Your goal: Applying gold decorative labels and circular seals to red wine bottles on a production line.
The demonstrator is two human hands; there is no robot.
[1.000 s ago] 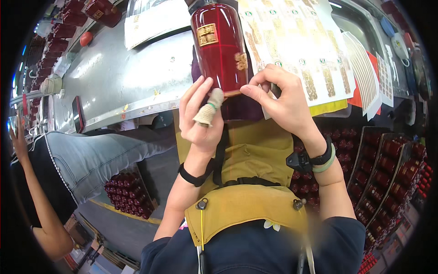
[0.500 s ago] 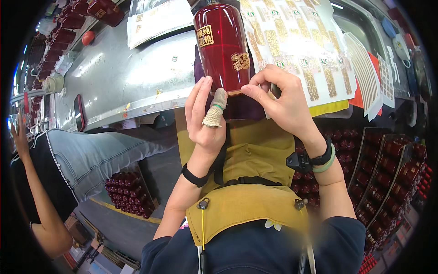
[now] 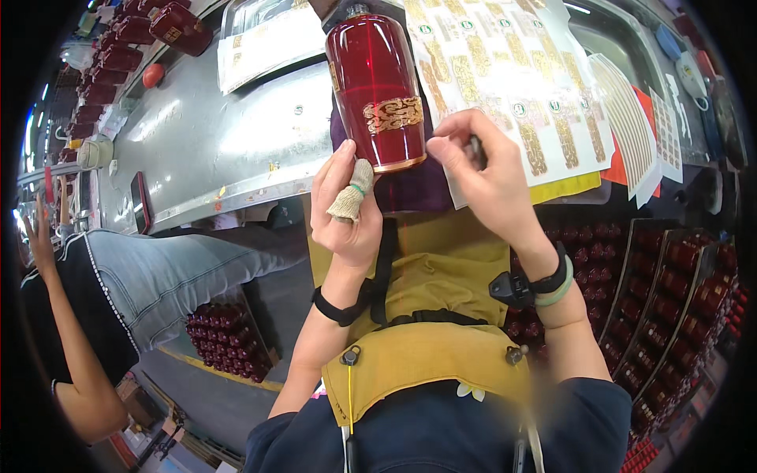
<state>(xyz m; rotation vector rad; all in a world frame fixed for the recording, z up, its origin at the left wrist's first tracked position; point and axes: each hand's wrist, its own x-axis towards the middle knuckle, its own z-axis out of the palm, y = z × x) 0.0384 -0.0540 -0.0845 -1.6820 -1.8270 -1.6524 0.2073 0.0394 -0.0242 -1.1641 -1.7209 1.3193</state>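
Observation:
A dark red glass bottle [image 3: 374,71] lies on its side on a dark purple cloth [image 3: 414,189], its base toward me. A gold openwork sticker [image 3: 393,115] wraps its lower side, and a gold line rings the base. My left hand [image 3: 347,217], with a knitted cover [image 3: 352,191] on one digit, holds the bottle's lower left corner. My right hand [image 3: 489,169] is closed just right of the base, fingers curled toward the thumb. Something dark shows between its fingers, too hidden to name. Sheets of gold stickers [image 3: 509,71] lie beside it.
White papers [image 3: 268,47] lie on the metal table [image 3: 260,126], with a phone [image 3: 140,202] at its edge. More red bottles [image 3: 180,28] stand far left. Another person's jeans [image 3: 181,276] are at left. Racks of red bottles [image 3: 662,284] stand below right.
The bottle has rolled leftward, taking its square gold label to the left edge and the openwork sticker into fuller view. My left hand moved slightly left; my right hand drew off the base.

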